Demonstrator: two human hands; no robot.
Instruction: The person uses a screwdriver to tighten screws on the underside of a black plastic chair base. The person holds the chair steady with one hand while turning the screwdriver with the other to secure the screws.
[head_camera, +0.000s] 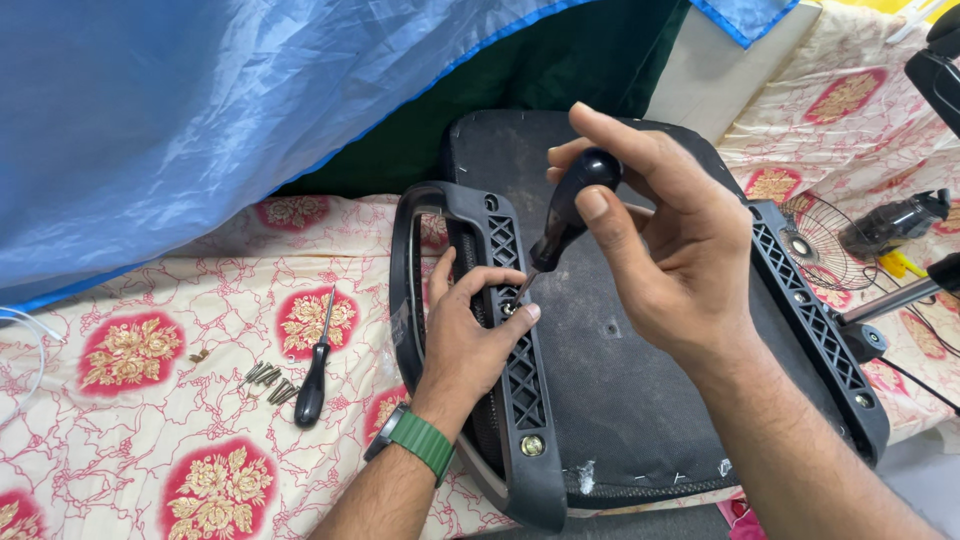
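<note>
At the left of the frame, a spare screwdriver (314, 372) with a black handle lies on the flowered bedsheet (150, 420), with a small heap of loose screws (268, 380) just beside it, well apart from both hands.

Toward the centre, the left hand (468, 335), with a green watch band (420, 443) on its wrist, rests on the black plastic armrest bracket (512, 330) of an upturned chair seat (610, 380). Its fingers curl round the bracket, and thumb and forefinger pinch lightly about a screw (509, 309) seated in the lattice of the bracket, steadying it rather than gripping it hard.

Just right of that, the right hand (665, 235) closes round the rounded black handle of a screwdriver (565, 215), thumb laid along the handle and palm over its end. The shaft slopes down and left, and its tip meets the screw head right between the left fingertips.

To do this well, I judge the shaft should stand more in line with the screw, with firm push from the palm so the tip does not slip onto the fingers. A second screw (532, 445) already sits lower on the bracket, and a matching bracket (815, 325) runs along the right edge of the seat.
</note>
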